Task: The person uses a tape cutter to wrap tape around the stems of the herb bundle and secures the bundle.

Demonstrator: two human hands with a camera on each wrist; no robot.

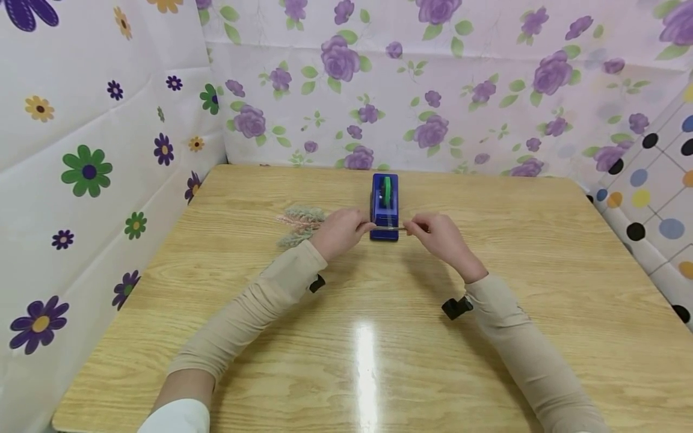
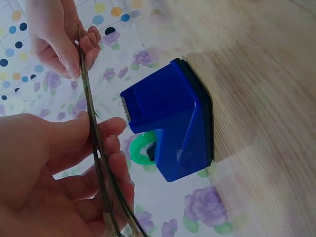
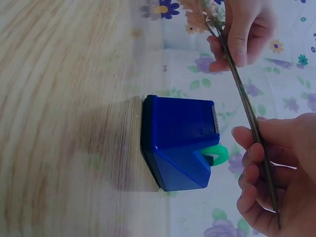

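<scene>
A bundle of thin dark stems [image 2: 88, 98] is stretched between my two hands, in front of a blue tape dispenser [image 1: 384, 236]. My left hand [image 1: 340, 233] grips the bundle near its flower end, where pale green and pink flower sprays [image 1: 300, 224] stick out to the left. Thumb and fingers of my right hand [image 1: 440, 236] pinch the stems near their cut ends. The dispenser's toothed cutter [image 3: 216, 117] faces the stems, apart from them in both wrist views. A green-cored tape roll [image 1: 387, 191] sits in the dispenser. Whether tape lies on the stems I cannot tell.
The dispenser stands toward the back of a wood-grain table [image 1: 303, 373]. Behind the table hangs a purple-flowered cloth [image 1: 433, 90]. More patterned cloths hang at the left and right sides.
</scene>
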